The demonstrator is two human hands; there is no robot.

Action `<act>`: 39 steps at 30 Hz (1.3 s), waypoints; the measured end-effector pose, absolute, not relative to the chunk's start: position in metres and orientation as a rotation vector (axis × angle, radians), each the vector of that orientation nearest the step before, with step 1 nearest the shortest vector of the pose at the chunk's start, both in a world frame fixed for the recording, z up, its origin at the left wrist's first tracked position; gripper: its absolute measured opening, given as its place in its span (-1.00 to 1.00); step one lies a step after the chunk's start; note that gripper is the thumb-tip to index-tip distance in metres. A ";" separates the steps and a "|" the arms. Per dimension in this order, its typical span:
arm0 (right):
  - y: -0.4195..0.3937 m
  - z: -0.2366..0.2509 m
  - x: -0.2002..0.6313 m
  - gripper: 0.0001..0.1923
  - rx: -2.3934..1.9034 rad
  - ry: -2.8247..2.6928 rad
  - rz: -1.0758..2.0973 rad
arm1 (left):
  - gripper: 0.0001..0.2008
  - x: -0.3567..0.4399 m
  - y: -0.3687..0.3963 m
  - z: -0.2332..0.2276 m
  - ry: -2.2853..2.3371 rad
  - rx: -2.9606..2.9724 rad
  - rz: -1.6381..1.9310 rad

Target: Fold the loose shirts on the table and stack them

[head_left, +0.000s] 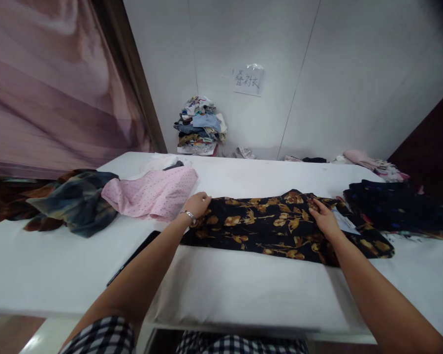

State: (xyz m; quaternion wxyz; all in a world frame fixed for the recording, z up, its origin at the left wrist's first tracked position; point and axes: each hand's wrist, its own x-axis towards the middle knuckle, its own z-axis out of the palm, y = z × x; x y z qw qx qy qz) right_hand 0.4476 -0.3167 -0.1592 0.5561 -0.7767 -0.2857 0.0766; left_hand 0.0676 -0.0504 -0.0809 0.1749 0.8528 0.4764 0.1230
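A black shirt with a gold floral print (266, 223) lies stretched sideways across the white table, folded into a long strip. My left hand (198, 205) grips its left end, the fingers closed on the cloth. Toward the other end, my right hand (325, 219) pinches the fabric near the upper edge. A white paper or label (345, 222) shows beside my right hand, partly covered. Under my left forearm, a flat black board (140, 253) sticks out past the shirt's left end.
On the left of the white table (251, 290) lie a pink dotted shirt (151, 191) and dark crumpled clothes (79, 201). Folded dark garments (395, 206) are stacked at right. A tall clothes pile (201, 127) stands behind the table, below a handwritten sign (248, 80).
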 end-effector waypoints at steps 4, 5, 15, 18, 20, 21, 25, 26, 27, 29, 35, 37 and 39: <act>-0.318 -0.158 0.444 -0.40 -1.945 -0.604 0.202 | -0.50 0.051 -0.037 -0.075 1.466 2.266 0.375; -0.318 -0.158 0.443 -0.39 -1.956 -0.604 0.199 | -0.49 0.048 -0.036 -0.078 1.486 2.243 0.369; -0.323 -0.140 0.431 -0.20 -1.814 -0.467 0.446 | -0.71 0.049 -0.065 -0.094 1.140 2.491 0.209; -0.324 -0.136 0.428 -0.23 -1.801 -0.476 0.430 | -0.64 0.042 -0.047 -0.083 1.325 2.357 0.325; -0.324 -0.137 0.424 -0.23 -1.845 -0.530 0.424 | -0.64 0.035 -0.032 -0.079 1.489 2.338 0.277; -0.324 -0.138 0.422 -0.23 -1.883 -0.571 0.427 | -0.62 0.032 -0.027 -0.078 1.549 2.376 0.239; -0.325 -0.136 0.422 -0.28 -2.128 -0.789 0.352 | -0.51 0.037 -0.036 -0.082 1.468 2.649 0.459; -0.325 -0.133 0.426 -0.30 -2.204 -0.842 0.288 | -0.51 0.043 -0.046 -0.084 1.337 2.722 0.543; -0.324 -0.128 0.431 -0.33 -2.279 -0.882 0.215 | -0.51 0.050 -0.056 -0.086 1.176 2.790 0.591; -0.319 -0.118 0.446 -0.38 -2.440 -0.876 0.100 | -0.53 0.066 -0.076 -0.093 0.879 2.888 0.575; -0.282 -0.102 0.489 -0.38 -2.654 -0.733 0.086 | -0.47 0.089 -0.087 -0.126 0.870 2.994 0.259; -0.274 -0.102 0.495 -0.43 -2.665 -0.771 0.085 | -0.45 0.086 -0.078 -0.134 0.980 2.992 0.185; -0.275 -0.102 0.496 -0.46 -2.681 -0.809 0.064 | -0.42 0.081 -0.070 -0.140 1.073 2.969 0.104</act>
